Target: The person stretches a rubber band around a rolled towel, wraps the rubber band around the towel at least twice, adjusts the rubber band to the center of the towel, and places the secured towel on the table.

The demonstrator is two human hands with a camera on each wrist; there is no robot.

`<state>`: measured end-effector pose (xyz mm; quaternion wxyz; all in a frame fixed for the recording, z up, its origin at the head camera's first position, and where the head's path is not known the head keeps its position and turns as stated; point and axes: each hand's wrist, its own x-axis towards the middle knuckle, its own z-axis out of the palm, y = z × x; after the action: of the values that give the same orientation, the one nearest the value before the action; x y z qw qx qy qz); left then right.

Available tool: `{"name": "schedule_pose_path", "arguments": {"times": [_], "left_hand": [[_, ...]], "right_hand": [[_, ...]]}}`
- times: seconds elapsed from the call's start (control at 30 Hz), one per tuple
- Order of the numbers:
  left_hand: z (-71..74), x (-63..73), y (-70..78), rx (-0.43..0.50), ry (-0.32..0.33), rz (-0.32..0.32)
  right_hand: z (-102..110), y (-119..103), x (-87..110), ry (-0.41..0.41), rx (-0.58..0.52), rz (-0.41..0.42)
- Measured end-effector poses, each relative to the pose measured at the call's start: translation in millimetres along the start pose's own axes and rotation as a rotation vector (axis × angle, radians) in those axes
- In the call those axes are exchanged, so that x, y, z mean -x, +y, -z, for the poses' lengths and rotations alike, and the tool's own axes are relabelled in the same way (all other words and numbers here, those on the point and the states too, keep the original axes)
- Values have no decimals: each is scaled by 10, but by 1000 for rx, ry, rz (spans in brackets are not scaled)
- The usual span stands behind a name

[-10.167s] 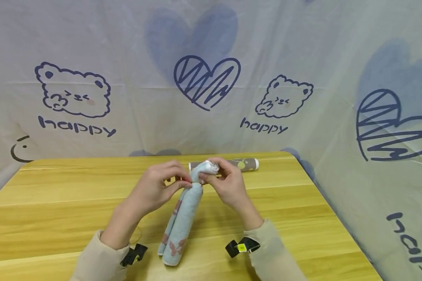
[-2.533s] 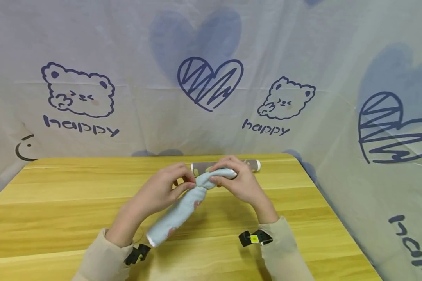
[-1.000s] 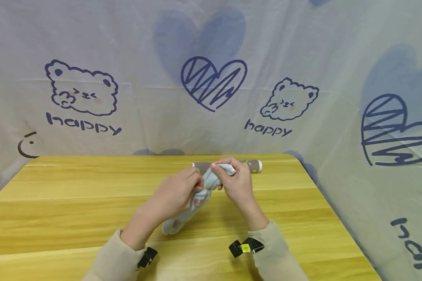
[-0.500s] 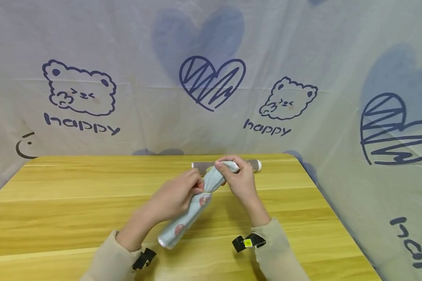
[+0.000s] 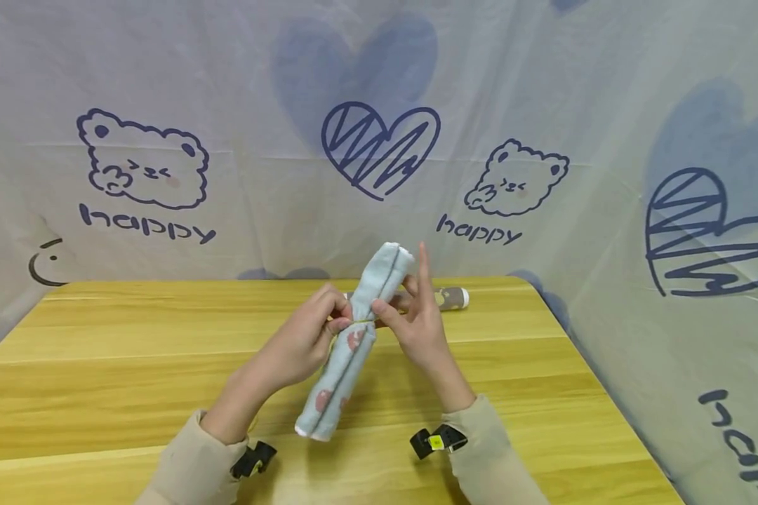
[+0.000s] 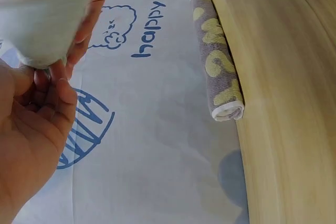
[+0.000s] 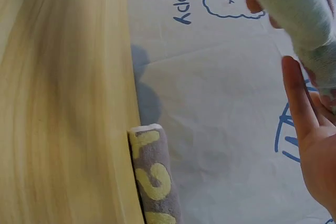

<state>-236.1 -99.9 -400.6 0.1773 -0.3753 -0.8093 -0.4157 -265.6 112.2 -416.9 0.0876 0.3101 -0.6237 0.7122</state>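
Left grip (image 5: 304,335) pinches at the pale-blue rolled cloth towel (image 5: 352,354) mid-length, above the tabletop (image 5: 133,351); right grip (image 5: 418,326) touches it, hold unclear. Thin yellow band (image 5: 364,322) already round it; brown-and-yellow cloth roll (image 6: 216,59), far edge, shows none.

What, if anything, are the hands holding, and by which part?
A rolled blue towel, at its narrowed middle: the left hand pinches it at the yellow band. Whether the right hand grips too is unclear.
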Motion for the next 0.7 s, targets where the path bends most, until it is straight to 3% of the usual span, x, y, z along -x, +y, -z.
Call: {"name": "schedule_pose_path", "arguments": {"times": [0.17, 0.33, 0.43, 0.57, 0.7], "left_hand": [[-11, 11, -31, 22, -77, 51], [31, 35, -57, 14, -124, 98], [73, 36, -53, -27, -67, 72], [84, 17, -49, -121, 42, -45], [33, 11, -61, -242, 105, -141]], "right_hand": [[-8, -22, 1, -65, 75, 15], [-9, -42, -1, -53, 108, -17], [-20, -37, -5, -33, 161, -40], [-45, -15, -11, 0, 231, -43], [-70, 1, -4, 46, 266, -27]]}}
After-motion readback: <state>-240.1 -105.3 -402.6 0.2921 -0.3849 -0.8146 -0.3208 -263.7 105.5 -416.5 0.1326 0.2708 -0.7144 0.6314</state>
